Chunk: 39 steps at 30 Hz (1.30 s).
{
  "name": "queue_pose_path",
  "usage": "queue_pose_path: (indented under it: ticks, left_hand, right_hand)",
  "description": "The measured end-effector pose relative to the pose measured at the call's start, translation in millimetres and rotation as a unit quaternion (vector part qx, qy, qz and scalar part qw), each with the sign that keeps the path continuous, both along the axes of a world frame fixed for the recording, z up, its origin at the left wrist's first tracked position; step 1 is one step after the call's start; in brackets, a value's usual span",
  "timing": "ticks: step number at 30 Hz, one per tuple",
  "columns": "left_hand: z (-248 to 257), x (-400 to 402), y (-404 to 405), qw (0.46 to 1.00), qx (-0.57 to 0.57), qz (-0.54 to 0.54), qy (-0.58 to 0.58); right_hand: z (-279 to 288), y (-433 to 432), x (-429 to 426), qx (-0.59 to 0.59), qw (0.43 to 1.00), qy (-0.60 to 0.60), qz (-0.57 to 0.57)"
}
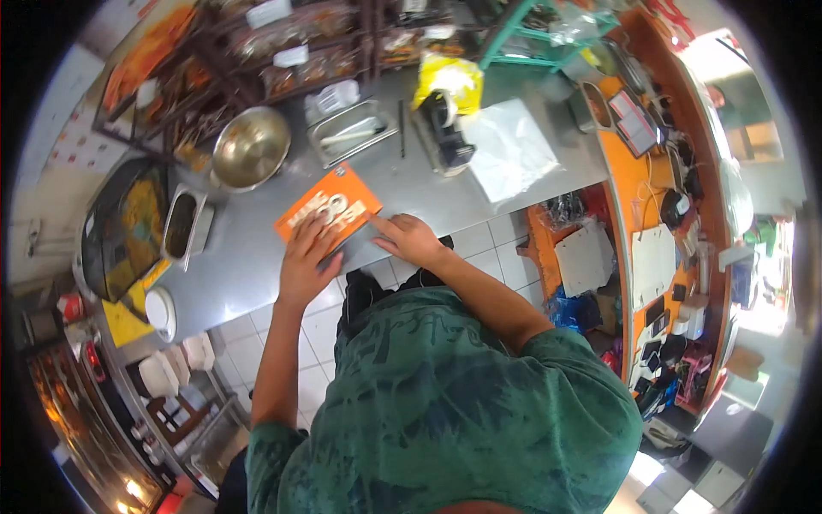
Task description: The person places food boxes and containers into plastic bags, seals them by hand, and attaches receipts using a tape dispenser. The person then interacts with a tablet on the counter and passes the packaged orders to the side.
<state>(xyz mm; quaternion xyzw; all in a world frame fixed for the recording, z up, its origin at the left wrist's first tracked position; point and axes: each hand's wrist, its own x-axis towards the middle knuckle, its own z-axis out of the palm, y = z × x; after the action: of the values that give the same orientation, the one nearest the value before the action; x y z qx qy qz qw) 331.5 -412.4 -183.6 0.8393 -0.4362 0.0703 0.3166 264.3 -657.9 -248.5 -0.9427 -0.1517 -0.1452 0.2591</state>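
A flat orange cardboard box (331,204) with large white lettering lies at a slant on the steel worktop (237,257), near its front edge. My left hand (309,257) rests over the box's lower left part, palm down with the fingers extended and the thumb apart. At the box's right corner, the index finger of my right hand (408,239) touches or nearly touches the edge. The thumb and other fingers of that hand are loosely bent, and nothing shows in its grasp. My left fingers cover some of the lettering.
Behind the box are a steel bowl (252,149) and a shallow steel tray (353,133) with a utensil. A black device (446,132), a yellow bag (451,83) and white plastic sheets (512,151) lie to the right. A deep steel pan (183,225) and white lid (159,310) stand left.
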Motion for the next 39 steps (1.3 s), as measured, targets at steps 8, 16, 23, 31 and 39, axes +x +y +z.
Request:
queue_pose_path:
  ticks: [8,16,23,31,39]
  left_hand:
    - [31,-63,-149,0.975,-0.148,-0.073,0.151]
    - [-48,-49,-375,0.981,-0.061,-0.067,0.169]
    - [-77,-24,-466,0.980,-0.108,0.013,0.170]
    - [-104,-40,-466,0.988,0.031,0.029,0.151]
    - [72,-48,-466,0.839,-0.345,-0.293,0.304]
  right_hand:
    - [-32,-280,-18,0.001,0.873,-0.196,-0.447]
    - [-12,-348,-15,-0.058,0.970,-0.057,-0.227]
    - [27,-345,-23,0.099,0.975,0.055,-0.193]
    - [211,-357,-86,0.445,0.879,-0.068,-0.158]
    - [272,-420,-41,0.314,0.846,-0.205,-0.379]
